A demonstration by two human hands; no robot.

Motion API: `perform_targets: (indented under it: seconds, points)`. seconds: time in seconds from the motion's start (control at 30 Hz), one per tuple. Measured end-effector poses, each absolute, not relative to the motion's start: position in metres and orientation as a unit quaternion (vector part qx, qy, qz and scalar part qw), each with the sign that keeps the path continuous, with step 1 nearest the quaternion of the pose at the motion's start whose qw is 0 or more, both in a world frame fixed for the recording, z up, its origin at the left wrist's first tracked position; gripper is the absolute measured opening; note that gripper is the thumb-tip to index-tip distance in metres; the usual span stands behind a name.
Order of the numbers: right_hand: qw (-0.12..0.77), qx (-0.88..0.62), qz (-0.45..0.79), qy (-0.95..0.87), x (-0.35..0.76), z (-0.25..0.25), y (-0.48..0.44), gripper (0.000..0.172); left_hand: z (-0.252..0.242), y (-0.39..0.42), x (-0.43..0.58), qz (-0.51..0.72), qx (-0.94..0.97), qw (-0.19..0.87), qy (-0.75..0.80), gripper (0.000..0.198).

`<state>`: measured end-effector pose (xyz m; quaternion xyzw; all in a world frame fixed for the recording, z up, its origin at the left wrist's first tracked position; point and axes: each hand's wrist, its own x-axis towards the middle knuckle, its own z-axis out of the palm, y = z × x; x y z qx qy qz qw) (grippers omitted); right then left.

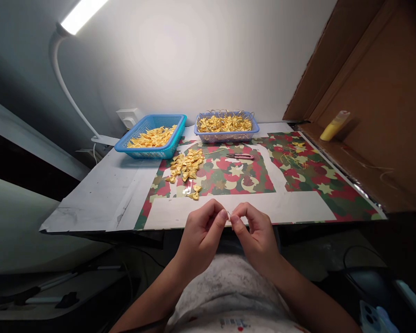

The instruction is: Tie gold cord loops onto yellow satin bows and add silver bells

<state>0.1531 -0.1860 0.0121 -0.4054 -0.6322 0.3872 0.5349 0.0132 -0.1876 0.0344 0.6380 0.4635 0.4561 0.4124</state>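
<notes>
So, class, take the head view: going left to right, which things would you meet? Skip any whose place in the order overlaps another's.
Desk lamp, blue basket, single yellow bow lying apart from the pile, snips, yellow tube.

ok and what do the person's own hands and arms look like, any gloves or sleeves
Both the left hand and right hand are bare, with no gloves, rings or watch visible. No sleeves cover the forearms in view. The pale garment on the torso has mottled grey patterning, small red marks and a dark print.
</notes>
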Motion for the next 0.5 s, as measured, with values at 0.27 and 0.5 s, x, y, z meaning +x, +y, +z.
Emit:
perform_targets:
  seconds: [0.27,0.5]
  points:
    - [0.532,-0.407,0.385,-0.635,0.1526,0.0127,-0.1861,0.024,0.0335,-0.1870,0.0129,0.456,0.640,0.412,0.461,0.027]
    - [0.533,-0.405,0.380,-0.638,0.1522,0.0123,-0.1856,0.023,0.0341,-0.1868,0.0138,0.455,0.639,0.413,0.463,0.028]
